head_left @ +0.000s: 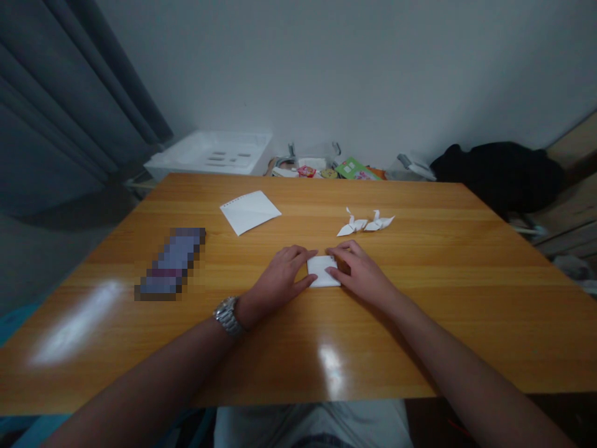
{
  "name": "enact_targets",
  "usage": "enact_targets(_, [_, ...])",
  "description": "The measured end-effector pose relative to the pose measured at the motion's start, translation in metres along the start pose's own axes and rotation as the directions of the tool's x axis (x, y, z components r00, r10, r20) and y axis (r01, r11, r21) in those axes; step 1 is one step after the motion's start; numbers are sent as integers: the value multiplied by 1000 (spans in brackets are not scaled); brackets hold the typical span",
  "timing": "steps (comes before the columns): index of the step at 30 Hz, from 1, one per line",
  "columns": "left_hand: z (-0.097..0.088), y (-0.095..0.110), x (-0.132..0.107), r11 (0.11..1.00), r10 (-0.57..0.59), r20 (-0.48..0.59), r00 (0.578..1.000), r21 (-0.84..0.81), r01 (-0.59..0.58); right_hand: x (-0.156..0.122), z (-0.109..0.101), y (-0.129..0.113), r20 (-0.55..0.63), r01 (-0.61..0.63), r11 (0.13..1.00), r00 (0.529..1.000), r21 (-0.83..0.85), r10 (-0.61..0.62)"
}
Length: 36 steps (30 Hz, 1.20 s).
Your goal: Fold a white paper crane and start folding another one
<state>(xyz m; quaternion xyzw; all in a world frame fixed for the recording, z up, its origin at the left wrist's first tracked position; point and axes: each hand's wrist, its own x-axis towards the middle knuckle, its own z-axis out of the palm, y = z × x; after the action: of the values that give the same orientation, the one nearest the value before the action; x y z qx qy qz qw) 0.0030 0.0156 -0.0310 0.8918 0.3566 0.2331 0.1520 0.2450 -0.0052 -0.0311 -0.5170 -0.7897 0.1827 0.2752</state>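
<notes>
A small folded square of white paper (321, 272) lies on the wooden table between my hands. My left hand (288, 274), with a metal watch on its wrist, grips the paper's left side, thumb at the lower corner and fingertips at the upper one. On the other side, my right hand (355, 267) has its thumb resting on the paper's right edge and its fingers bent round the top right corner. Beyond it stand two folded white paper cranes, a left crane (353, 225) and a right crane (379, 222), close together.
A loose white sheet (250, 213) with a perforated edge lies farther back on the table (443, 249). At left is a pixelated phone-like object (172, 261). Behind the table are a white foam tray (224, 152), packets (308, 171) and a black cloth heap (499, 174).
</notes>
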Motion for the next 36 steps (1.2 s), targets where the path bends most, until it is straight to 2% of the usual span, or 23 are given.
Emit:
enact_targets(7, [-1,-1,1,997,7,-1,1000,-81,-7,1,-3,-7,19,-28,998,999,48,27])
enact_targets(12, [-3,2,1,973,24,-21,1000,-230,-28,2,-6,-12,7,-50,994,999,102,50])
enact_targets(16, [-5,6,1,951,-32,-80,996,-311,5,1,-6,-14,38,-123,975,992,183,118])
enact_targets(21, [-5,8,2,906,-111,-146,983,-422,39,-1,-4,-12,20,-117,950,993,290,116])
enact_targets(29, [-5,8,2,816,-253,-102,962,-557,156,-1,-7,-17,-10,-57,937,998,344,64])
enact_targets(36, [-8,11,1,845,-280,-127,951,-504,182,-2,-7,-16,43,-111,905,994,411,103])
